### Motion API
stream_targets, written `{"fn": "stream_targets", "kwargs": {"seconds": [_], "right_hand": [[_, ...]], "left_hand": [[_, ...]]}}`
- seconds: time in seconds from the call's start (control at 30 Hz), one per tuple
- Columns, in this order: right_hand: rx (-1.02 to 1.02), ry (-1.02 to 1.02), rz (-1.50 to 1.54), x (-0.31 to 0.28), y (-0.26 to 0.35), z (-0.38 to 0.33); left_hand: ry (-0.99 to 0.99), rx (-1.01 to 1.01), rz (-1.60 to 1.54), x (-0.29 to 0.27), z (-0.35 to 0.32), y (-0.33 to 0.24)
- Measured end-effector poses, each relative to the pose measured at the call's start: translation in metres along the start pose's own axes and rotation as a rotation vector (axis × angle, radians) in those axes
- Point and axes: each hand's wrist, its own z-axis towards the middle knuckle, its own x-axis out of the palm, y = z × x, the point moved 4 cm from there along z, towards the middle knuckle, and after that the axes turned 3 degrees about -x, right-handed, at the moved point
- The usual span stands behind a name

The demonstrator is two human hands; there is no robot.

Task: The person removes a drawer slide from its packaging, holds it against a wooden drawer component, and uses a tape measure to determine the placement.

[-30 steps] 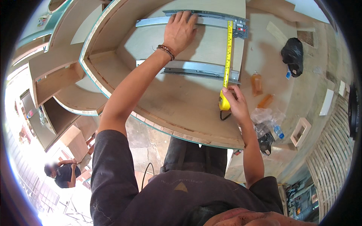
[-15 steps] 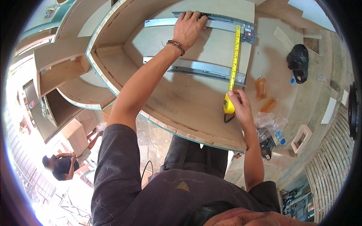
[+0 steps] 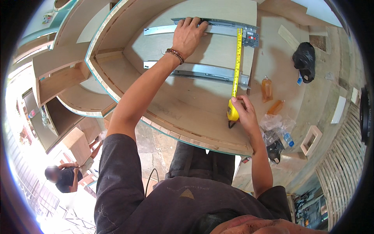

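Note:
My left hand point(image 3: 189, 37) is curled over the upper metal drawer slide point(image 3: 222, 29), its fingertips at the slide's far edge. A yellow tape measure point(image 3: 232, 113) is in my right hand point(image 3: 246, 112), between thumb and fingers. Its extended blade point(image 3: 237, 62) runs from the case across the lower drawer slide point(image 3: 206, 73) to the upper one, ending beside a grey plastic fitting point(image 3: 250, 38). Both slides lie roughly parallel on the inside panel of a curved wooden cabinet point(image 3: 187, 102). My left fingertips are partly hidden behind the slide.
Right of the cabinet lie orange bottles point(image 3: 267, 89), a black plastic bag point(image 3: 304, 61), a clear bottle point(image 3: 288, 139) and a small wooden frame point(image 3: 311, 140). More curved cabinet parts point(image 3: 83, 99) stand at left. Another person point(image 3: 66, 175) works at the lower left.
The view has shifted slightly, carrying the cabinet a little leftward in the picture. Both hands keep their holds, and the blade still spans the two slides. The person at left has moved slightly.

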Motion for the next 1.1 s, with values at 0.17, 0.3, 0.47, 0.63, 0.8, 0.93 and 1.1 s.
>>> {"fn": "stream_targets", "kwargs": {"seconds": [0.17, 0.3, 0.47, 0.63, 0.8, 0.93, 1.1], "right_hand": [[0.008, 0.002, 0.009, 0.000, 0.000, -0.002], [0.001, 0.023, 0.046, 0.003, -0.001, -0.003], [0.013, 0.021, -0.014, -0.002, 0.003, -0.005], [-0.033, 0.005, -0.082, -0.005, -0.003, -0.001], [-0.056, 0.014, -0.109, -0.006, 0.003, -0.004], [-0.051, 0.011, -0.104, -0.005, -0.003, -0.003], [-0.048, 0.011, -0.107, -0.005, 0.000, -0.005]], "left_hand": [[0.045, -0.006, -0.025, 0.002, 0.000, 0.001], [0.051, -0.008, -0.031, 0.000, -0.001, 0.003], [-0.021, -0.026, -0.081, -0.016, -0.004, -0.013], [0.264, 0.206, -0.316, -0.033, -0.031, -0.062], [0.524, 0.238, -0.258, -0.029, -0.054, -0.084], [0.576, 0.212, -0.188, -0.024, -0.063, -0.087], [0.569, 0.253, -0.169, -0.021, -0.068, -0.089]]}}
